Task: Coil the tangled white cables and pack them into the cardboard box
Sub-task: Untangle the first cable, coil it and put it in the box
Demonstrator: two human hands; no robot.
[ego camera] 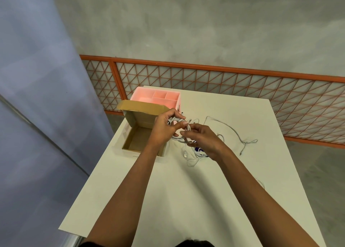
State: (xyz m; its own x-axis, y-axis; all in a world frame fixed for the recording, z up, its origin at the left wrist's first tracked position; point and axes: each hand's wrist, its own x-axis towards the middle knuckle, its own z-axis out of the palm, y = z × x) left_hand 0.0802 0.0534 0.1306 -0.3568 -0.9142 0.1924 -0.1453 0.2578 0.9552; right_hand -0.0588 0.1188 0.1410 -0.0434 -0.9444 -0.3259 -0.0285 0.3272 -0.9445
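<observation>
I have the coil of white cable [176, 138] held up over the tabletop [186, 190], just right of the cardboard box [139, 138] and not inside it. The left hand [164, 129] grips the coil's left side, with its fingers curled over the top loops and its thumb stretched across towards the other hand. The right hand [203, 140] pinches the strands on the coil's right side between thumb and curled fingers, so both hands are closed on the same bundle. I cannot tell how many turns the coil has. Below the right hand more white cable [194, 160] lies slack on the tabletop, with a USB plug [185, 155] showing at one end. A small blue-and-white thing [200, 151] sits half hidden under that wrist, and I cannot make out what it is. Further right a thinner loose cable [248, 142] runs in a wide open curve, well apart from the box. The box stands open near the tabletop's left edge, its lid flap [143, 108] tipped up at the back and its brown floor bare where I can see it. Just behind it sits a pink organizer [143, 97] with several compartments. Beyond the tabletop an orange lattice fence [224, 82] crosses a grey concrete floor.
</observation>
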